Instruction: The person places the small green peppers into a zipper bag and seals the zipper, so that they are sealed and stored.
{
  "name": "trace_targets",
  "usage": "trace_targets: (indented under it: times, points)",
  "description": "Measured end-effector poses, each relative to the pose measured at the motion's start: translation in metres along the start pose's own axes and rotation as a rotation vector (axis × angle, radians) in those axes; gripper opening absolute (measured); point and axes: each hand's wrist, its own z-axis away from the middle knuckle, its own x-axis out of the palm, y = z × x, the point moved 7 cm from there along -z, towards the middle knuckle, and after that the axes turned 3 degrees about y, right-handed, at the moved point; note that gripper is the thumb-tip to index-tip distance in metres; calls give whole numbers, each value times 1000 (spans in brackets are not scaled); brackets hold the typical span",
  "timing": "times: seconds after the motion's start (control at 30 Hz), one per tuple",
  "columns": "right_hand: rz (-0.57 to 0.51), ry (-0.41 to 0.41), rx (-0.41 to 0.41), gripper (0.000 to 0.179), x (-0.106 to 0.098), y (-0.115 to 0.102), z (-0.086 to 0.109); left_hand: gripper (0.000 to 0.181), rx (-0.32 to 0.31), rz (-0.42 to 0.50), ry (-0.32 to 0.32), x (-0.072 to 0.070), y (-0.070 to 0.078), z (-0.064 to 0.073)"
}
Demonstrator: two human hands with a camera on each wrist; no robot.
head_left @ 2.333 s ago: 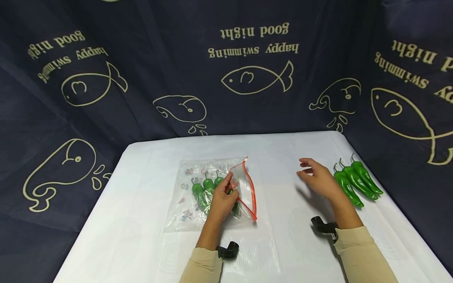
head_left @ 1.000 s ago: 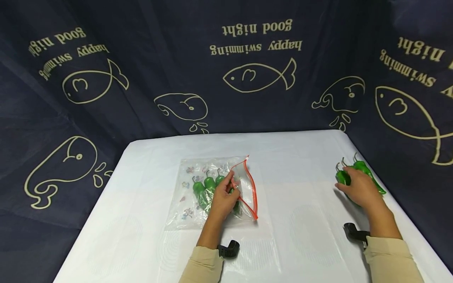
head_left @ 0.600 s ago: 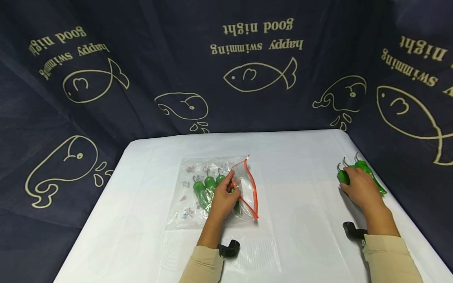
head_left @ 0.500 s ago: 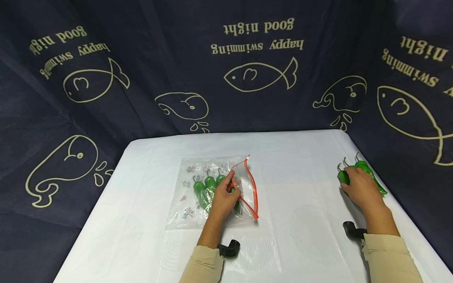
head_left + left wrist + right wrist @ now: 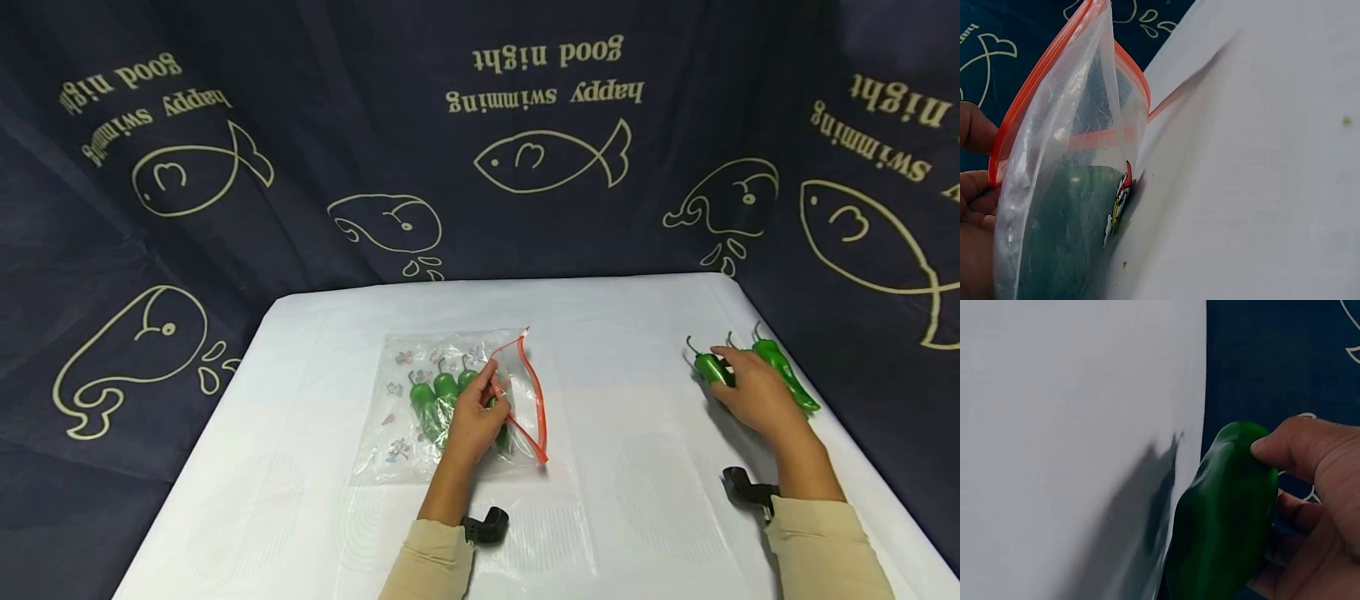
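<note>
right wrist view, fingers (image 5: 1300, 512) curled, gripping pepper (image 5: 1222, 515)

The left hand (image 5: 472, 423) pinched, left forearm (image 5: 442, 497) angled toward one o'clock; the right hand (image 5: 759, 390) gripped, right forearm (image 5: 808, 468) toward eleven.

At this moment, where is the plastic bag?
In the head view, the bag lies on the table, left of centre; peppers are inside and the left hand pinches its red edge.

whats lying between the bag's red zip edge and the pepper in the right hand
In the head view, only a bare stretch of white tabletop lies between the bag's red zip edge and the green pepper.
</note>
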Motion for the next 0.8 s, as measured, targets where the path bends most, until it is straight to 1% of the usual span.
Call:
trace_targets:
  times: [0.17,0.3,0.47,0.67,0.8]
  points:
    - [-62,25,-88,57,0,-17,-2,68,-1,-4,1,-1,-1,0]
    - [-102,50,-134,54,0,-27,-3,68,5,2,-1,-1,-1,0]
    - [-144,46,-138,52,1,-38,-6,68,-2,11,-9,0,-1,-1]
    - [-242,-8,-131,53,10,-51,-10,69,-3,3,-9,-1,-2,-1]
    - [-286,-32,-136,52,16,-61,-11,69,-6,2,-10,-1,-2,-1]
